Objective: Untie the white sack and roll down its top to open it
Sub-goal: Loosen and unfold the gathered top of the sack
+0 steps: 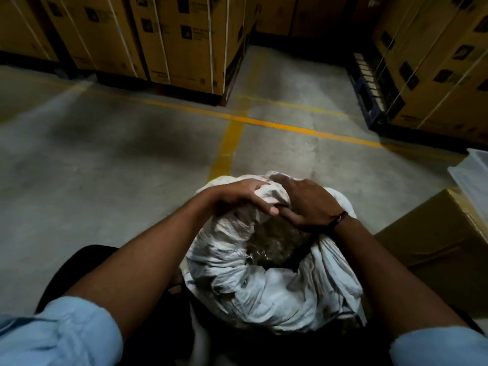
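Note:
A white woven sack (266, 289) stands on the floor between my knees. Its mouth is open, and the cloth around the near side is bunched into a thick roll. Dark brownish contents (277, 241) show inside the opening. My left hand (237, 198) grips the far rim of the sack from the left, fingers curled into the cloth. My right hand (309, 202) grips the same far rim from the right, its thumb close to the left thumb. A dark band sits on my right wrist. No tie string is visible.
A brown cardboard box (433, 233) stands close on the right, with a pale plastic bin (472, 173) behind it. Stacks of strapped cartons (169, 40) on pallets line the back and right. Yellow lines (264, 124) cross the concrete floor.

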The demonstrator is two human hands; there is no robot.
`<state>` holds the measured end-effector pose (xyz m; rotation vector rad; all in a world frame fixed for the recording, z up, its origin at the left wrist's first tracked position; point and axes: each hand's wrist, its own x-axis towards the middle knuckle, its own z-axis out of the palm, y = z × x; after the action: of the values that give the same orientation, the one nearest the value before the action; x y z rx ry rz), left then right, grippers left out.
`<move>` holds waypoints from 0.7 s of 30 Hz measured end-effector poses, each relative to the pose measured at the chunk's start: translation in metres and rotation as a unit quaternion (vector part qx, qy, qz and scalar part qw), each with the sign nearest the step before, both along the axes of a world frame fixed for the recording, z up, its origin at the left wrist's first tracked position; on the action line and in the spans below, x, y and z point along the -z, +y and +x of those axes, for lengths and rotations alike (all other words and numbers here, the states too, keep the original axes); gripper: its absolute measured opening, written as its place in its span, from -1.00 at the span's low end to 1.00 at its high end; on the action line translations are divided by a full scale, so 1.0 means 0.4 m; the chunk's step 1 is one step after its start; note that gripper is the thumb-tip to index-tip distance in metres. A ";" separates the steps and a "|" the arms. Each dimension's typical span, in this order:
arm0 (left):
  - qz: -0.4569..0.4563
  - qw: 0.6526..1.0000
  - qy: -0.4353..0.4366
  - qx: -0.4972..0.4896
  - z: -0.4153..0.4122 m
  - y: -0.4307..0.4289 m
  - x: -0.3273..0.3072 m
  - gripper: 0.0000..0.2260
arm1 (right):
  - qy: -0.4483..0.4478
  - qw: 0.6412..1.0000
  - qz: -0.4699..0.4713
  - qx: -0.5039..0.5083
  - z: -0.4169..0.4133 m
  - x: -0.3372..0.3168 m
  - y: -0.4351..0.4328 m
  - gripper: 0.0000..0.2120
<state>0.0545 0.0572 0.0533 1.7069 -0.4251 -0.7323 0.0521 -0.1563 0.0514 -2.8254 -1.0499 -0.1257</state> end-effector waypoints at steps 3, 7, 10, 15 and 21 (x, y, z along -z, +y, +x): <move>0.145 0.986 -0.085 0.024 -0.012 -0.021 -0.032 -0.69 | -0.061 0.998 -0.028 -0.008 -0.006 -0.015 0.011 -0.60; 0.400 0.873 -0.271 -0.071 -0.032 -0.026 0.036 -0.10 | 0.133 0.985 0.002 0.109 0.026 -0.019 -0.009 -0.48; 0.354 0.887 -0.204 -0.217 -0.037 -0.027 0.101 -0.04 | 0.210 0.947 0.115 0.213 0.040 -0.021 -0.025 -0.57; -0.116 0.961 0.089 -0.234 -0.046 -0.052 0.085 -0.65 | -0.050 0.993 0.005 0.105 -0.006 0.013 0.058 -0.32; -0.220 0.932 0.263 -0.118 -0.018 0.033 0.046 -0.65 | 0.021 0.999 0.030 0.014 -0.011 0.017 0.043 -0.32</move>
<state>0.0473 0.0705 0.0349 1.0611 -0.0008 -0.8100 0.0478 -0.1389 0.0448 -2.7770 -0.9803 -0.0982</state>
